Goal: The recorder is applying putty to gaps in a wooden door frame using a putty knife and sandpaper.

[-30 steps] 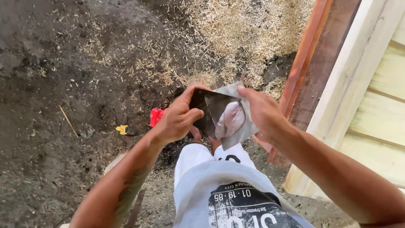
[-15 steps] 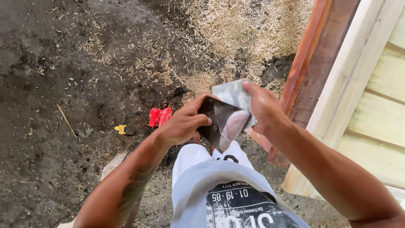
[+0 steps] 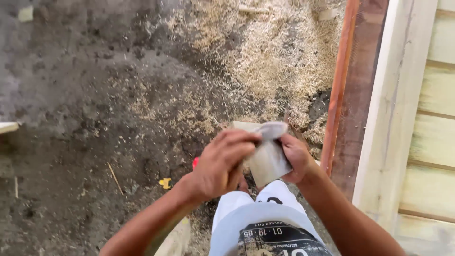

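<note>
Left hand point(image 3: 222, 163): lower centre, fingers curled over grey folded sheet point(image 3: 268, 156), pinching its top.
Right hand point(image 3: 296, 159): clamps sheet's right edge.

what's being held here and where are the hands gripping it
A folded grey sheet, likely sandpaper: left hand pinches its top edge, right hand grips its right side.

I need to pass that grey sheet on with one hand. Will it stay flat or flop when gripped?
Probably floppy: the grey sheet curls over at its top edge between the left hand and the right hand. It looks thin, so likely light. Its lower part stays fairly flat, which suggests some stiffness, like sandpaper.
</note>
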